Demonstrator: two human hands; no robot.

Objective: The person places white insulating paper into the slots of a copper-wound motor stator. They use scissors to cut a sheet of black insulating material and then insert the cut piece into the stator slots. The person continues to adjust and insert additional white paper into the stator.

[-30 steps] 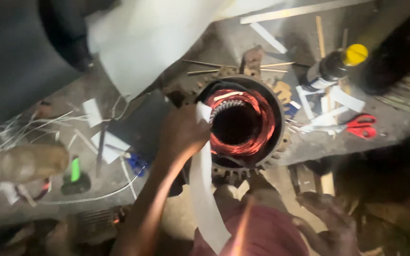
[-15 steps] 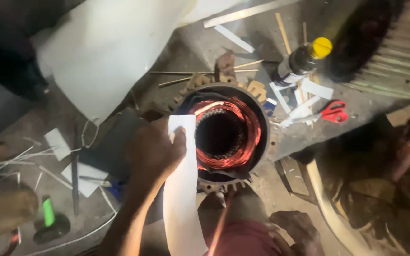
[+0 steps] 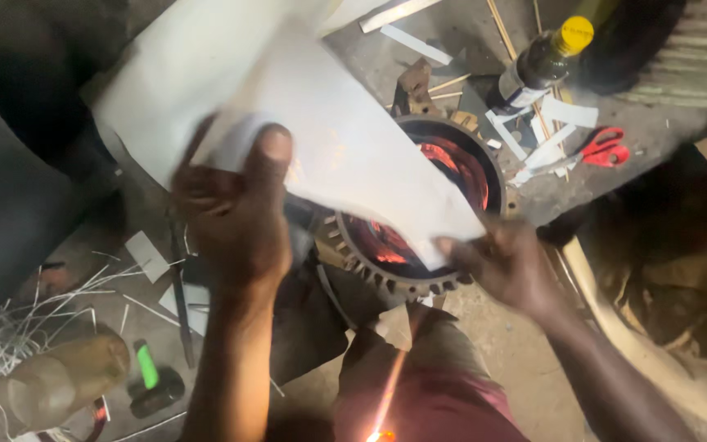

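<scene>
My left hand is raised and grips a large white sheet of insulating paper near its middle, thumb on top. My right hand pinches the lower corner of the same sheet. The sheet hangs above a round motor stator with a toothed outer rim and copper-red windings inside its bore. The paper covers most of the stator's left half. The stator rests on the floor just beyond my knees.
A dark bottle with a yellow cap stands behind the stator, red-handled scissors and cut white paper strips beside it. A green-handled tool and thin white slivers lie lower left. Another person's arm is at right.
My left hand rose from the stator's rim, dropping a narrow strip and taking the large sheet. My right hand came up from below and caught the sheet's corner. The view shifted left.
</scene>
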